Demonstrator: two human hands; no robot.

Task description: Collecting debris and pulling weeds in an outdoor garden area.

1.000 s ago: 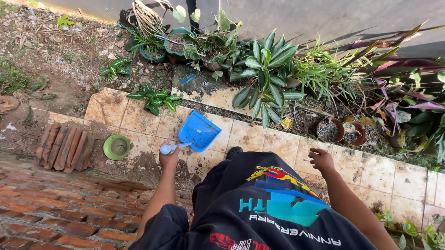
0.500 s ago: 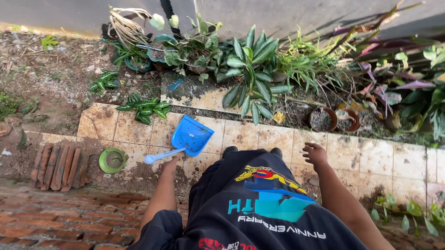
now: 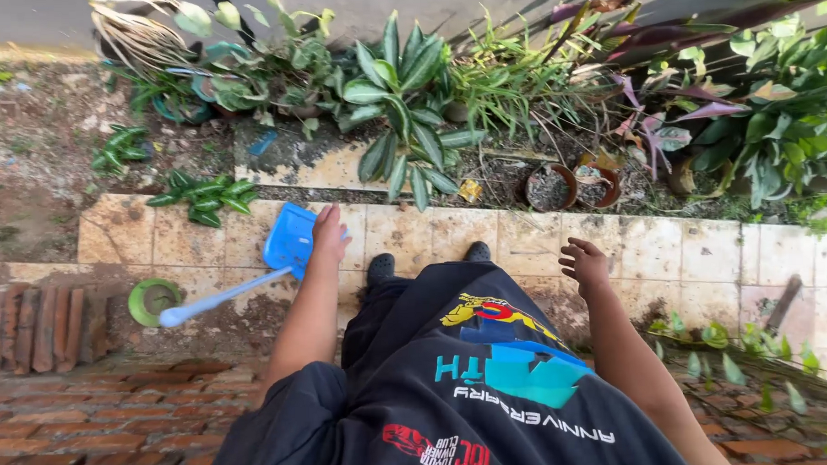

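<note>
A blue dustpan [image 3: 284, 243] with a long pale blue handle hangs low over the stained beige tiles [image 3: 432, 236], its handle pointing down to the left. My left hand [image 3: 327, 234] is stretched forward and grips the pan's right edge. My right hand [image 3: 584, 264] hovers over the tiles to the right, fingers loosely curled and holding nothing. My dark printed shirt fills the lower middle of the view, and the toes of my dark shoes [image 3: 381, 265] show just beyond it.
A round green pot [image 3: 152, 300] and a stack of clay roof tiles [image 3: 32, 328] lie at the left. Two clay pots with soil [image 3: 549, 189] stand in the plant bed. Leafy plants [image 3: 399, 86] line the wall. Red brick paving [image 3: 90, 427] lies below.
My left hand let go of the handle, reached forward and took the dustpan by its pan. The view shifted right and tilted. My right hand stayed about where it was.
</note>
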